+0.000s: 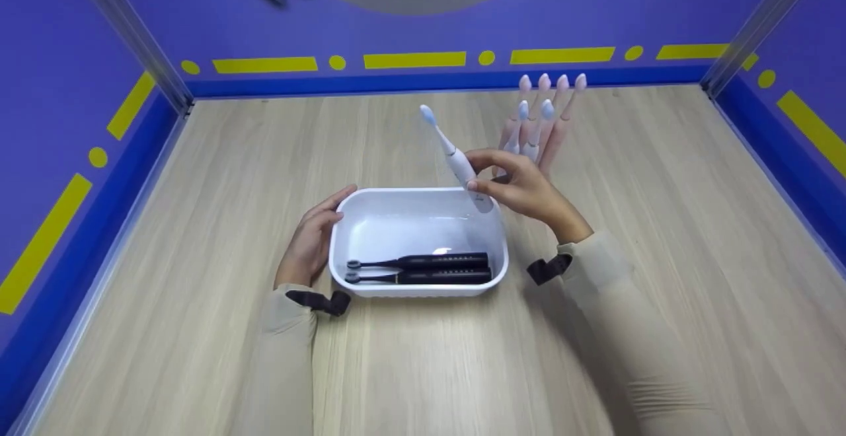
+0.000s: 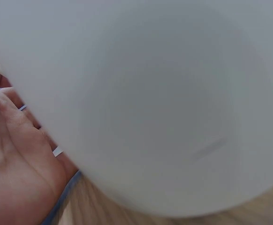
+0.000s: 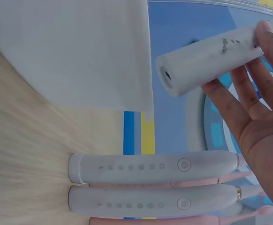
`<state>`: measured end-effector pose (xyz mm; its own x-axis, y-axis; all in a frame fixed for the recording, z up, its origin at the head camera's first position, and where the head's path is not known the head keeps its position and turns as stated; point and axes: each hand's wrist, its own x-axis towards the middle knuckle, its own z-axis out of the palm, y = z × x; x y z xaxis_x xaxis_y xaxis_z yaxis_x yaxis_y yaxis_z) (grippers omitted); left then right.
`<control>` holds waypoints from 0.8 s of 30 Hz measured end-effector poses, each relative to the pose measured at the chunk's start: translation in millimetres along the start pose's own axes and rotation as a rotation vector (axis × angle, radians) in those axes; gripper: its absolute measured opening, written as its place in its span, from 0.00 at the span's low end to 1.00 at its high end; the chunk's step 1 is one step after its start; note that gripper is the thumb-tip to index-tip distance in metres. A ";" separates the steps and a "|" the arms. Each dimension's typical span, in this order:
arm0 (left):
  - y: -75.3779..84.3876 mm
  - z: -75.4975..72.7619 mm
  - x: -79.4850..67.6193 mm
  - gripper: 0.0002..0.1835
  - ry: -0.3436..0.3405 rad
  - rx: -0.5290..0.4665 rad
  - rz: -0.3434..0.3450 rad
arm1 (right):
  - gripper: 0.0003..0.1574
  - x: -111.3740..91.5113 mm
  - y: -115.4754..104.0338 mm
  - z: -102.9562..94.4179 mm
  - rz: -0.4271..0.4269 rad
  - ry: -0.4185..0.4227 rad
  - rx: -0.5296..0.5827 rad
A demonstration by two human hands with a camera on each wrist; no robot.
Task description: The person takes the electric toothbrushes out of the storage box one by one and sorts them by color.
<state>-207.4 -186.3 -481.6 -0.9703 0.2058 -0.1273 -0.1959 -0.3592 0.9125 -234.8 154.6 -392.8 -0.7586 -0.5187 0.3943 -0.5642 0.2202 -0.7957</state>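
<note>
Above the far right corner of a white plastic bin (image 1: 418, 294), my right hand (image 1: 522, 185) holds a white electric toothbrush (image 1: 461, 166) by its handle. The brush tilts with its bluish head up and to the left. In the right wrist view, the handle's round base (image 3: 167, 75) points toward the bin. My left hand (image 1: 310, 241) rests against the bin's left end, its thumb and fingers extended along the outside; the bin hides some fingers in the left wrist view. Two black electric toothbrushes (image 1: 443, 262) lie side by side in the bin's near part, heads left.
Behind my right hand, two white electric toothbrushes (image 3: 150, 168) stand upright on the wooden table (image 1: 165, 330). Several pink toothbrushes (image 1: 558, 133) stand just behind them. Blue-purple panels (image 1: 423, 26) with yellow marks bound the table at the back and sides.
</note>
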 end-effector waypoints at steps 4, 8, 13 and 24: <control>-0.2 -0.2 0.4 0.30 0.004 0.001 -0.004 | 0.23 -4.8 3.6 -0.7 0.005 0.040 0.000; -0.8 -0.8 1.5 0.30 0.008 0.002 -0.012 | 0.23 -9.4 6.4 -1.8 0.025 0.094 -0.004; -0.8 -0.7 1.0 0.30 0.002 0.013 -0.011 | 0.23 -14.8 8.8 -4.1 0.043 0.158 -0.011; 0.2 -0.7 0.9 0.31 0.004 -0.015 -0.016 | 0.22 -23.4 17.4 -8.3 0.020 0.257 0.069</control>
<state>-208.4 -186.8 -481.8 -0.9675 0.2084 -0.1434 -0.2137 -0.3694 0.9044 -229.6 177.4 -412.1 -0.8322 -0.2862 0.4749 -0.5314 0.1670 -0.8305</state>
